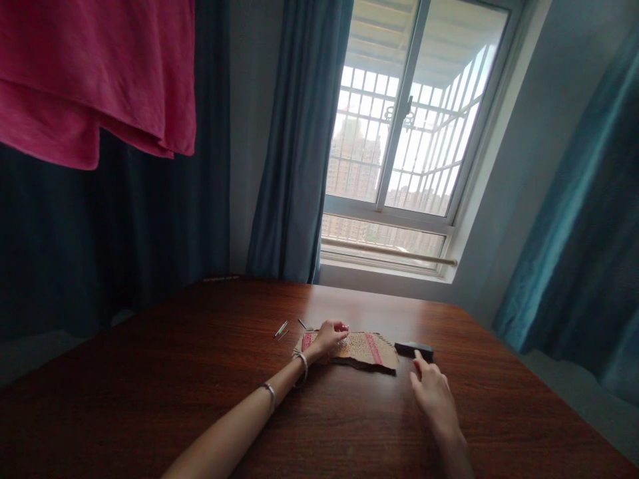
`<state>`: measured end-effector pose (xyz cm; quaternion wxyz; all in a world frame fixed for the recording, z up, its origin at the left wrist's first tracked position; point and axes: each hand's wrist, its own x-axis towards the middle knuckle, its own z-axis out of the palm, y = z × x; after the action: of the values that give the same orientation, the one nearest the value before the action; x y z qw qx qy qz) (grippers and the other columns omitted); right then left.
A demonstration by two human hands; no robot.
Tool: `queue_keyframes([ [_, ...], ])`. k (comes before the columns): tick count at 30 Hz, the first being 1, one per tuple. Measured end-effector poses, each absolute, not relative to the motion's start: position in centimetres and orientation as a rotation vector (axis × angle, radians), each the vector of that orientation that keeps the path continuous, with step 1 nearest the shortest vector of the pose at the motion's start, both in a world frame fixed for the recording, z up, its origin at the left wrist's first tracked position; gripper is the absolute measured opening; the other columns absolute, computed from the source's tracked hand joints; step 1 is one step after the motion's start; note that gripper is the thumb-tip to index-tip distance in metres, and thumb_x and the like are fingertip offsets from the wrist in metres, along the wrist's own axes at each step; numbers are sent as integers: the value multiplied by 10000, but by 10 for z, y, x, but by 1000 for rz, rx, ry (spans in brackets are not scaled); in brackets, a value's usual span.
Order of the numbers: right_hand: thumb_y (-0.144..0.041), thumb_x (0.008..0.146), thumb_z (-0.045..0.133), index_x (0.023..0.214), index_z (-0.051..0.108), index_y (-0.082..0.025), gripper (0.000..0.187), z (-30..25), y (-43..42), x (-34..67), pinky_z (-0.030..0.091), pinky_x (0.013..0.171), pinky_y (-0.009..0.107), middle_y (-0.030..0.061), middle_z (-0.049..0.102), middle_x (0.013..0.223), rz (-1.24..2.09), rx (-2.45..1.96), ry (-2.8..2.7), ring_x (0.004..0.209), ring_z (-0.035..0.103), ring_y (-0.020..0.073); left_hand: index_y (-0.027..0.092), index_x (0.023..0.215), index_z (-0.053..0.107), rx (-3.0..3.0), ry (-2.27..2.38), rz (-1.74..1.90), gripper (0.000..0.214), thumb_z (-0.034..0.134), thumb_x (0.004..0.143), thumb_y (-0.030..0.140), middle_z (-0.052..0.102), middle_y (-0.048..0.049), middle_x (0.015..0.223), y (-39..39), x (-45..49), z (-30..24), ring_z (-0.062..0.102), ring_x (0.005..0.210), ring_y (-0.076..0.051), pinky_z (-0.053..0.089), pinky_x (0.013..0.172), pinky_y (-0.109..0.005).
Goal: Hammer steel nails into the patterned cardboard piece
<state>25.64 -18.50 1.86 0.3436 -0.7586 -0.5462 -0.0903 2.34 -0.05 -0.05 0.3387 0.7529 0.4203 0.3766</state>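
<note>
A torn piece of brown cardboard [357,344] with reddish-pink strips and many small dark marks or holes lies on the table. Over its left part is my left hand [327,338], fingers pinched together. Something small and shiny shows at its fingertips, too small to name. My right hand [435,394] is to the right of the cardboard, palm down, index finger stretched forward and thumb apart. That fingertip reaches the near edge of a long black block-like object [415,350]; whether it presses on it I cannot tell.
Several thin metal rods [281,328] lie left of the cardboard on the brown wooden table [319,426]. A pink cloth [124,80] hangs at upper left. Blue curtains [299,146] and a barred window [399,133] stand behind the table.
</note>
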Motion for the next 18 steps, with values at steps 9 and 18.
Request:
queue_keyframes([
  [9, -467, 779, 451, 974, 641, -169, 404, -23, -272, 254, 462, 564, 367, 174, 636, 800, -455, -2366, -1275, 658, 639, 297, 129, 811, 684, 1985, 1115, 979, 248, 564, 680, 302, 693, -57, 804, 1, 24, -4, 613, 736, -176, 445, 677, -238],
  [18, -495, 755, 481, 811, 666, -214, 341, 18, -274, 255, 453, 547, 287, 93, 685, 718, 183, -2107, -1209, 670, 648, 249, 108, 815, 690, 2041, 1126, 948, 260, 544, 694, 286, 692, -63, 780, -1, 23, 0, 612, 720, -170, 430, 627, -221],
])
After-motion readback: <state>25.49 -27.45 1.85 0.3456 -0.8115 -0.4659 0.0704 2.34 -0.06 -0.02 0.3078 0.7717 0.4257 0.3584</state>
